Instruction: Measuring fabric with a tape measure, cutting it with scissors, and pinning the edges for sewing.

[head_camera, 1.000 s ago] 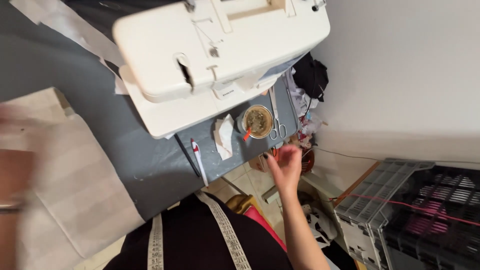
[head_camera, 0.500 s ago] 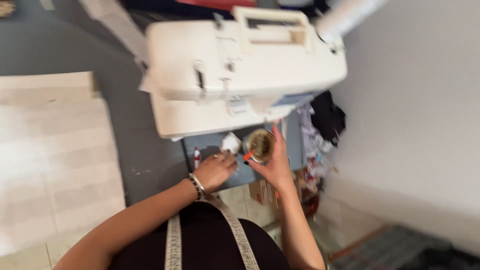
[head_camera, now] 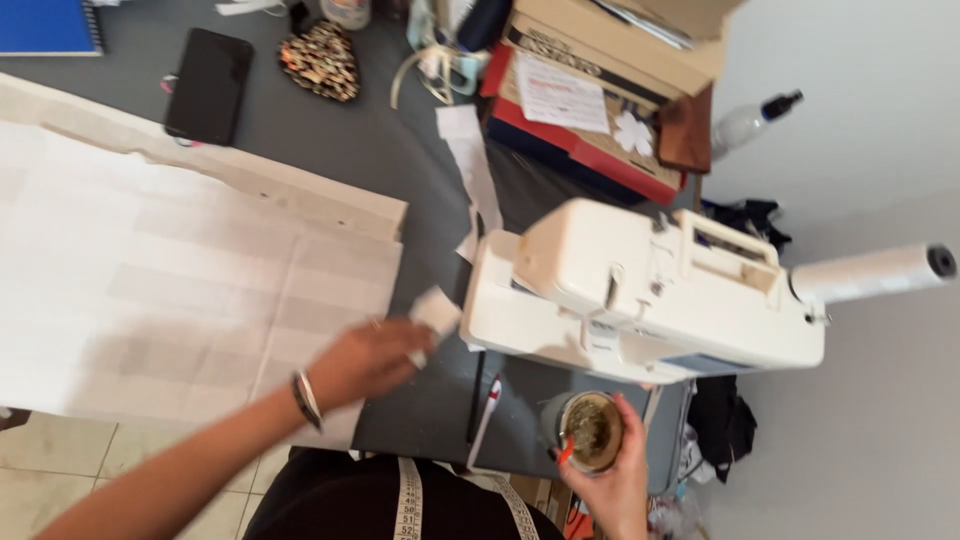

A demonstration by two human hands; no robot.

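Note:
My left hand (head_camera: 372, 357) holds a small white scrap (head_camera: 432, 316) over the edge of the pale checked fabric (head_camera: 160, 290), just left of the white sewing machine (head_camera: 640, 295). A bracelet sits on that wrist. My right hand (head_camera: 612, 480) grips a small round tin (head_camera: 590, 432) with a gold-coloured inside, in front of the machine's base. An orange-tipped item sticks out beside the tin. A measuring tape (head_camera: 408, 505) hangs around my neck.
On the grey table (head_camera: 330, 150) lie a black phone (head_camera: 208, 85), a patterned pouch (head_camera: 318, 62), a blue notebook (head_camera: 48, 25), paper strips and stacked boxes (head_camera: 600, 90). A white roll (head_camera: 872, 272) sticks out right of the machine. Tiled floor lies below left.
The view has swung up and left across the table. My left hand moved from beside the tin to the fabric edge with a white scrap. My right hand stays on the tin.

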